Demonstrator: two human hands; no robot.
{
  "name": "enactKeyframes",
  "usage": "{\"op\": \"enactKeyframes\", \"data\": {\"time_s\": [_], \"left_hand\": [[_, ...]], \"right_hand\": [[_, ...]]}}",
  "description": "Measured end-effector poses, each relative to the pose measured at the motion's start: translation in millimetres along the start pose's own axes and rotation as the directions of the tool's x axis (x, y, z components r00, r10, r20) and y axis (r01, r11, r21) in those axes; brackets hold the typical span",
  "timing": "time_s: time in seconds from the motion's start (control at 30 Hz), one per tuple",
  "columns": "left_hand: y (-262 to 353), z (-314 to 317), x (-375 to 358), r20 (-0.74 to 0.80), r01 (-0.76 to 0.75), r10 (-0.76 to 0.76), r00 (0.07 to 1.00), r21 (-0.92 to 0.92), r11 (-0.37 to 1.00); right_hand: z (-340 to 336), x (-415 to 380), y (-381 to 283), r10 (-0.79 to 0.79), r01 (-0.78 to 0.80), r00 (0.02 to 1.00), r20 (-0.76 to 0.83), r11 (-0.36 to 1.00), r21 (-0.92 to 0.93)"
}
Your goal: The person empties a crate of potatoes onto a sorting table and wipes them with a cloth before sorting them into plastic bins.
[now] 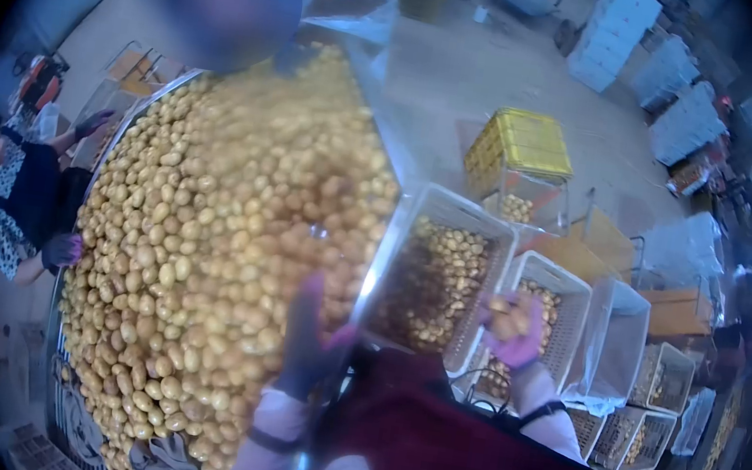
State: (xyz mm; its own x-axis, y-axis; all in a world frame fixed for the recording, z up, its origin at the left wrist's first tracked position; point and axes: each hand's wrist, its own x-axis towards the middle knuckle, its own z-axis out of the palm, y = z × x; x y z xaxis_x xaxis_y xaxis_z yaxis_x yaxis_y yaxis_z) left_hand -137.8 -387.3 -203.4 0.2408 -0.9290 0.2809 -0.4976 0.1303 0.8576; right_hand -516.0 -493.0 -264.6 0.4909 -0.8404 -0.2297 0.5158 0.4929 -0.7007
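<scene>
Concrete floor (447,72) beyond a heap of round tan produce (182,246); clasping a few tan pieces (507,317) between curled fingers and palm of the right hand (522,346), above a white crate (571,320), with forearm aslant; holding the left hand (310,346) open over the heap's edge, thumb spread, cannot tell whether touching

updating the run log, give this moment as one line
left hand: open, at produce heap | right hand: holding several pieces at white crate

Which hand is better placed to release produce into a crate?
Likely the right hand: it holds round produce by the white crates, while the left hand is at the big pile.
</scene>
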Motion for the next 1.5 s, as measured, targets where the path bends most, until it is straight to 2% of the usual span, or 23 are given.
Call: {"op": "enactKeyframes", "data": {"time_s": [0.03, 0.07, 0.1, 0.17, 0.23, 0.3, 0.33, 0.4, 0.43, 0.47, 0.53, 0.63, 0.67, 0.8, 0.9, 0.93, 1.03, 1.07, 1.17, 1.23, 1.3, 1.4, 1.5], "left_hand": [[-8, -13, -8, -0.042, 0.056, -0.056, 0.998, 0.003, 0.998], [-18, -30, -15, -0.086, 0.113, -0.112, 0.990, 0.001, 0.994], [-24, -46, -24, -0.148, 0.175, -0.172, 0.974, 0.007, 0.985], [-32, -77, -41, -0.290, 0.306, -0.291, 0.912, 0.008, 0.952], [-41, -98, -55, -0.381, 0.396, -0.325, 0.866, 0.124, 0.910], [-53, -119, -67, -0.382, 0.421, -0.279, 0.881, 0.364, 0.831], [-77, -119, -83, -0.370, 0.418, -0.263, 0.891, 0.444, 0.792], [-77, -112, -87, -0.325, 0.400, -0.239, 0.915, 0.646, 0.651], [-75, -108, -87, -0.297, 0.379, -0.235, 0.925, 0.733, 0.564], [-75, -107, -86, -0.319, 0.431, -0.289, 0.903, 0.679, 0.594], [-68, -106, -83, -0.351, 0.482, -0.332, 0.876, 0.603, 0.636], [-61, -108, -76, -0.399, 0.525, -0.349, 0.848, 0.542, 0.656], [-60, -109, -73, -0.409, 0.523, -0.337, 0.848, 0.546, 0.654], [-63, -111, -65, -0.450, 0.544, -0.333, 0.828, 0.505, 0.670], [-70, -112, -66, -0.453, 0.579, -0.372, 0.810, 0.515, 0.632], [-68, -113, -65, -0.448, 0.594, -0.397, 0.801, 0.513, 0.620], [-72, -113, -67, -0.433, 0.603, -0.422, 0.796, 0.513, 0.611], [-75, -114, -68, -0.428, 0.599, -0.421, 0.799, 0.516, 0.612], [-79, -113, -70, -0.448, 0.591, -0.395, 0.802, 0.499, 0.634], [-76, -115, -69, -0.439, 0.601, -0.415, 0.797, 0.503, 0.622], [-76, -116, -68, -0.433, 0.607, -0.429, 0.793, 0.506, 0.612], [-78, -115, -67, -0.437, 0.616, -0.436, 0.787, 0.508, 0.602], [-77, -114, -70, -0.447, 0.614, -0.423, 0.788, 0.518, 0.595]], "right_hand": [[-20, -19, -14, 0.029, -0.003, 0.997, -0.068, 0.935, 0.355], [-38, -36, -21, -0.100, 0.108, 0.994, -0.042, 0.926, 0.361], [-70, -53, -16, -0.293, 0.318, 0.935, -0.200, 0.942, 0.107], [-202, -84, -11, -0.151, 0.245, 0.734, -0.662, 0.968, 0.052], [-284, -88, 5, -0.123, 0.128, 0.472, -0.873, 0.989, -0.071], [-270, -35, 18, -0.441, -0.011, 0.504, -0.742, 0.857, -0.516], [-226, 14, 38, -0.438, -0.144, 0.456, -0.775, 0.823, -0.550], [-135, 126, 71, -0.706, -0.047, 0.658, -0.262, 0.308, -0.950], [-5, 160, 53, -0.654, 0.078, 0.754, 0.057, 0.004, -0.997], [39, 199, 62, -0.479, 0.089, 0.877, 0.029, 0.103, -0.991], [124, 259, 77, -0.391, 0.480, 0.761, 0.518, -0.199, -0.855], [161, 328, 130, -0.258, 0.452, 0.774, 0.579, -0.414, -0.790], [159, 351, 145, -0.203, 0.363, 0.859, 0.470, -0.405, -0.839], [173, 396, 156, -0.285, 0.416, 0.781, 0.556, -0.426, -0.803], [207, 424, 123, 0.023, 0.280, 0.957, 0.290, -0.335, -0.900], [188, 446, 137, -0.086, 0.409, 0.872, 0.482, -0.412, -0.814], [251, 463, 114, -0.079, 0.281, 0.942, 0.326, -0.344, -0.896], [259, 475, 120, -0.217, 0.384, 0.822, 0.527, -0.471, -0.794], [340, 482, 122, -0.357, 0.464, 0.702, 0.616, -0.427, -0.776], [375, 494, 141, -0.392, 0.715, 0.455, 0.800, -0.375, -0.590], [391, 531, 174, -0.179, 0.706, 0.666, 0.724, -0.162, -0.690], [421, 547, 194, 0.051, 0.558, 0.812, 0.581, -0.355, -0.750], [435, 554, 182, 0.298, 0.545, 0.831, 0.470, -0.268, -0.794]]}}
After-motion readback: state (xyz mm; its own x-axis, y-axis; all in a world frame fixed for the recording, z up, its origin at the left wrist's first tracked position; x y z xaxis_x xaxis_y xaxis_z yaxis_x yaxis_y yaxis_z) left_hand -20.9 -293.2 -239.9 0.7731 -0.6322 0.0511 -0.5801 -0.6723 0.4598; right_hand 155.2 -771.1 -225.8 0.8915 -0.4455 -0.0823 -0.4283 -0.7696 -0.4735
